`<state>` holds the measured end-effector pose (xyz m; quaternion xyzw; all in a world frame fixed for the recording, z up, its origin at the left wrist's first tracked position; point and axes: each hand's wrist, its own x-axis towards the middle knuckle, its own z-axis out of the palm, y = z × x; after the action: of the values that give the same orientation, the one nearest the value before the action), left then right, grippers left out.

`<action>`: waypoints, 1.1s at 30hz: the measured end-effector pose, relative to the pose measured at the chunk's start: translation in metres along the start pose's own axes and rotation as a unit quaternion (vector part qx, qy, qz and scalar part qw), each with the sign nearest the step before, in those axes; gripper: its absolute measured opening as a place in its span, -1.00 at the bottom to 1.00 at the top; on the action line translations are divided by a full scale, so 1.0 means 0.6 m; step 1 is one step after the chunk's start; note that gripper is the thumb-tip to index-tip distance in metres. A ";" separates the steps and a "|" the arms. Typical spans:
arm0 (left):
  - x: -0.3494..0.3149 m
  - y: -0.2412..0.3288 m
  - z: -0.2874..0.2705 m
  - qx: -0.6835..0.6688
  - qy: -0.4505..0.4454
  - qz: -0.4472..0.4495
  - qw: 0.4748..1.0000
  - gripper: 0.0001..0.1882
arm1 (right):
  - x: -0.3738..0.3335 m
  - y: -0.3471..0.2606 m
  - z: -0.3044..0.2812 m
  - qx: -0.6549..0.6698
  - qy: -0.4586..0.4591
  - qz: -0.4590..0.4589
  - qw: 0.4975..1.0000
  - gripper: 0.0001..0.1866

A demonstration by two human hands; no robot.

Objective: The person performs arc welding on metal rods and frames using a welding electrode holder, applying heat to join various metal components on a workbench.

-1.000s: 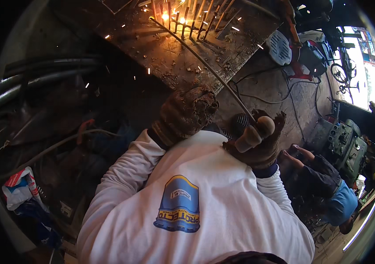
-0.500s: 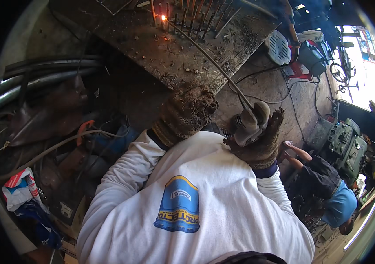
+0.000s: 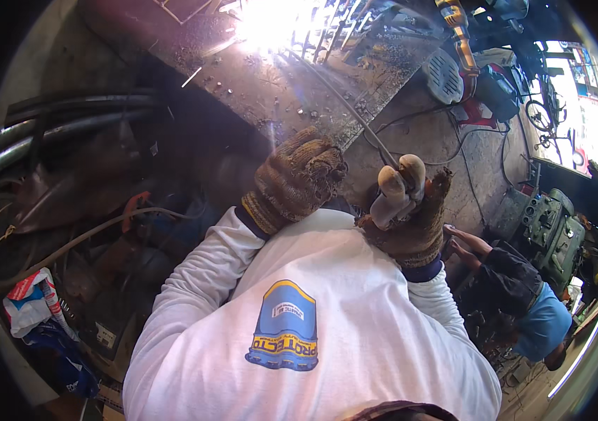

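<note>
A long thin metal rod [image 3: 351,112], which looks like a welding rod, runs from my right hand [image 3: 407,217] to a blinding white glare [image 3: 271,24] on the steel table [image 3: 376,88]. Pale fingertips stick up out of my right hand's ragged brown glove, closed around the rod's near end. Beside the table's near corner, my left hand [image 3: 295,175] is curled in a frayed brown glove. Whatever its fingers may hold is hidden. Several upright metal rods [image 3: 330,35] stand next to the glare, which hides the rod's far tip.
Dark cables [image 3: 446,158] trail over the floor at right. A person in a blue top [image 3: 541,323] is at lower right, near a green machine [image 3: 551,228]. Bent metal pipes [image 3: 67,126] and a hose [image 3: 95,238] lie at left. A grey perforated seat [image 3: 444,76] stands beyond the table.
The small orange glow at the rod's far end has become a large white flare with smoke, lighting my gloves and shirt. The fingers of my right hand have shifted slightly.
</note>
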<state>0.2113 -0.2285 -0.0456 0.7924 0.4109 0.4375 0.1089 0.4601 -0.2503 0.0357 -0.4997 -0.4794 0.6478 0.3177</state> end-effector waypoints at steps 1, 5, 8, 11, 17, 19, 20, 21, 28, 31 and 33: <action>-0.001 -0.002 0.001 0.006 0.001 0.008 1.000 -0.61 | 0.000 0.001 0.000 0.000 0.000 0.001 1.000 -0.20; -0.009 0.001 0.005 -0.034 0.025 -0.037 0.998 -0.68 | 0.000 0.003 0.000 0.003 0.004 0.002 1.000 -0.18; 0.005 0.016 -0.008 -0.002 0.019 -0.057 0.998 -0.61 | -0.005 0.005 -0.001 0.005 0.006 0.005 1.000 -0.16; -0.007 0.014 0.002 0.028 0.047 -0.035 0.998 -0.62 | -0.011 0.008 0.001 0.007 -0.001 0.008 1.000 -0.14; -0.030 -0.018 0.028 0.078 0.041 0.076 0.993 -0.61 | -0.008 0.015 0.003 -0.046 0.010 -0.026 0.999 -0.10; -0.041 -0.010 0.062 0.208 0.129 0.043 0.969 -0.65 | -0.006 0.019 -0.001 -0.224 0.025 -0.097 0.969 -0.06; -0.045 -0.005 0.080 0.271 0.172 0.027 0.947 -0.66 | -0.006 0.020 -0.004 -0.331 0.042 -0.139 0.932 -0.01; -0.047 0.001 0.093 0.333 0.214 0.010 0.918 -0.66 | -0.006 0.019 -0.004 -0.393 0.047 -0.156 0.905 0.01; -0.069 -0.013 0.098 0.611 0.134 0.081 0.776 -0.35 | -0.005 0.015 -0.004 -0.457 0.062 -0.152 0.874 0.06; -0.033 0.020 0.133 0.341 0.277 -0.163 0.884 -0.28 | -0.006 0.016 -0.005 -0.345 0.054 -0.109 0.931 0.07; -0.039 0.007 0.127 0.227 0.269 -0.198 0.915 -0.31 | -0.005 0.017 -0.007 -0.294 0.055 -0.085 0.951 0.07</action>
<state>0.2664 -0.2345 -0.1028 0.5504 0.6617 0.4985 -0.1038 0.4656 -0.2554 0.0272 -0.5626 -0.6712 0.4206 0.2368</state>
